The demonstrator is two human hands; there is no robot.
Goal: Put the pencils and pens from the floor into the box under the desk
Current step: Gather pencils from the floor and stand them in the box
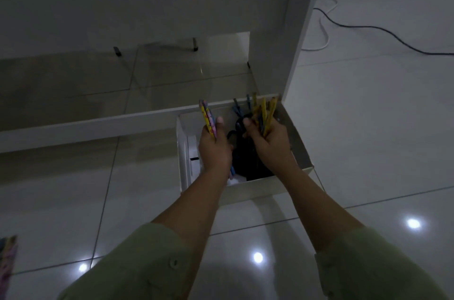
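1. The white box [298, 138] sits on the floor beside the desk leg [302, 29]; we hold both hands over it.
2. Our right hand [269, 142] clamps a thick pencil bundle [266, 113].
3. Our left hand [215, 147] grips two patterned pencils [208, 119].
4. Nothing is dropped yet; more pencils [7, 258] remain at the floor's left edge.

Both arms extend forward and slightly inward, forearms bare, pale green sleeves pushed back to the elbows. Left hand [215, 146]: back of the hand up, fingers curled in a grip, thumb [219, 122] raised and pointing forward. Right hand [269, 142]: back of the hand up, fingers closed in a fist-like grip, thumb [248, 124] forward. The hands sit near one another, not touching.
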